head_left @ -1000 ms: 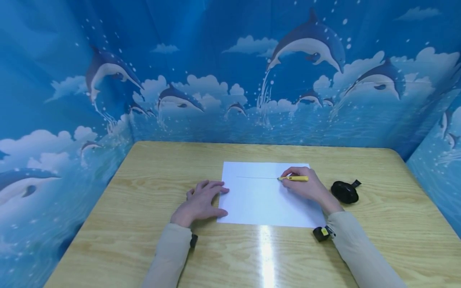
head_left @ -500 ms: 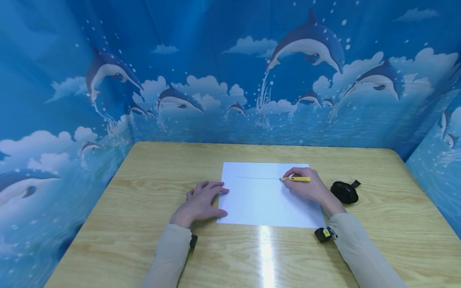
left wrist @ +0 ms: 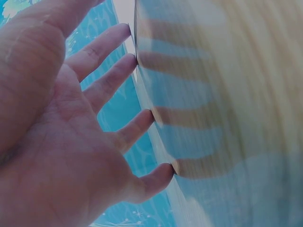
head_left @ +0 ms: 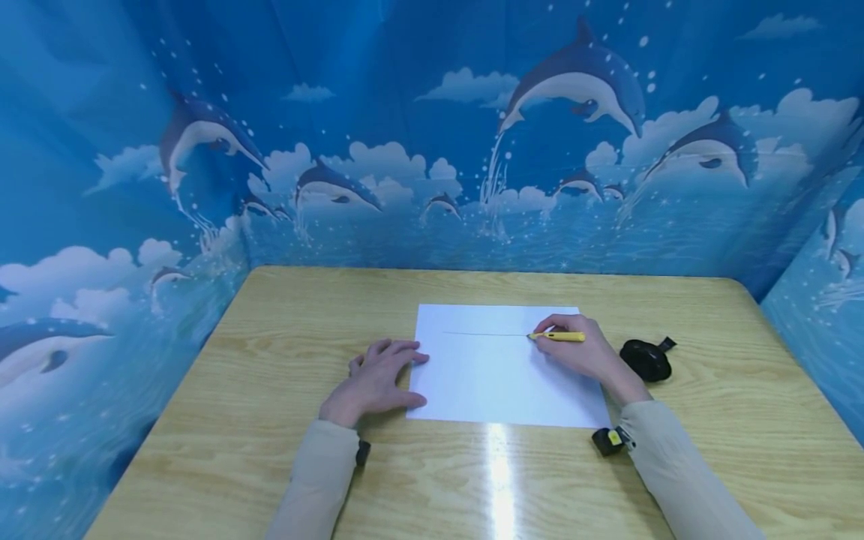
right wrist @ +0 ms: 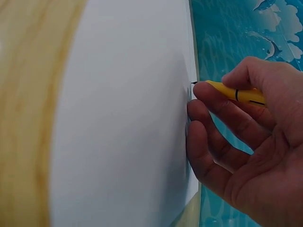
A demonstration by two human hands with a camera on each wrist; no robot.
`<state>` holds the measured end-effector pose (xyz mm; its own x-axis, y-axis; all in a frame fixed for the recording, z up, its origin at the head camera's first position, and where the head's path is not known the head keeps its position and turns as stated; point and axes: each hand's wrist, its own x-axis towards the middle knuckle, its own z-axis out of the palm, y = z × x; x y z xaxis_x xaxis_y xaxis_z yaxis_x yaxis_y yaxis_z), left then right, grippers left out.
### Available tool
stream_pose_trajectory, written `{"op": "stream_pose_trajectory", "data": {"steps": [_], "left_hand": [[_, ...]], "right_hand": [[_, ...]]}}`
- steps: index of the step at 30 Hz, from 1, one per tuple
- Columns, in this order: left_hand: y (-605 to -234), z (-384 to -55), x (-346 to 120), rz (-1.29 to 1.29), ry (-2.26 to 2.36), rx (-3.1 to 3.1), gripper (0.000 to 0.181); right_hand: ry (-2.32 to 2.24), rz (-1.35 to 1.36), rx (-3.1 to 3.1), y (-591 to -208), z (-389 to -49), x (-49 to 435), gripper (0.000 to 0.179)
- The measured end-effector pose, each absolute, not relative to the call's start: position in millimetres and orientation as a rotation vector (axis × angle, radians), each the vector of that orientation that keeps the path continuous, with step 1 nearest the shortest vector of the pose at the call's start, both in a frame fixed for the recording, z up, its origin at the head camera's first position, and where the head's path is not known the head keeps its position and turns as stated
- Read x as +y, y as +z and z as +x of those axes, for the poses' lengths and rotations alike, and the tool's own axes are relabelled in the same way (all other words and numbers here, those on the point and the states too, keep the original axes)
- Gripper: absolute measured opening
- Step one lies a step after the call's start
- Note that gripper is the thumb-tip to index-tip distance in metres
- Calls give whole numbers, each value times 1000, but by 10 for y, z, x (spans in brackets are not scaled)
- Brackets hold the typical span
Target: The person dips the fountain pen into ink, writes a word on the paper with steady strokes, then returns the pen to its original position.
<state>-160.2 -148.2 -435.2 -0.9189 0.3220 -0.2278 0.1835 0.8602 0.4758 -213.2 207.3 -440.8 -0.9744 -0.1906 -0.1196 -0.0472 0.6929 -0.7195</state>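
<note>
A white sheet of paper [head_left: 486,382] lies on the table, with one thin dark line [head_left: 472,333] across its upper part. My right hand [head_left: 577,345] pinches a yellow pen [head_left: 567,337] between thumb and fingers, its dark tip touching the paper at the line's right end. In the right wrist view the yellow pen [right wrist: 251,97] points at the sheet while the other fingers rest curled against it. My left hand [head_left: 378,379] rests with spread fingers at the paper's left edge. The left wrist view shows its fingertips [left wrist: 144,116] touching down on the surface.
On the wooden table [head_left: 283,360], right of the paper, sits a black rounded object [head_left: 646,360] with a short tab. A blue curtain [head_left: 405,112] printed with dolphins stands behind the table and along both sides.
My right hand has slid slightly to the right with the yellow pen, and the line on the paper has grown longer that way. The left hand has stayed in place.
</note>
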Motion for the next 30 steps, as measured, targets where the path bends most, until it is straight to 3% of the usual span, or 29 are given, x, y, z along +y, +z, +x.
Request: {"op": "stream_pose_trajectory", "data": {"steps": [30], "left_hand": [[-4375,-1614,-1486,371,654,2728,64]], "right_hand": [[-1113,-240,2764,-4412,-2104,2179,22]]}}
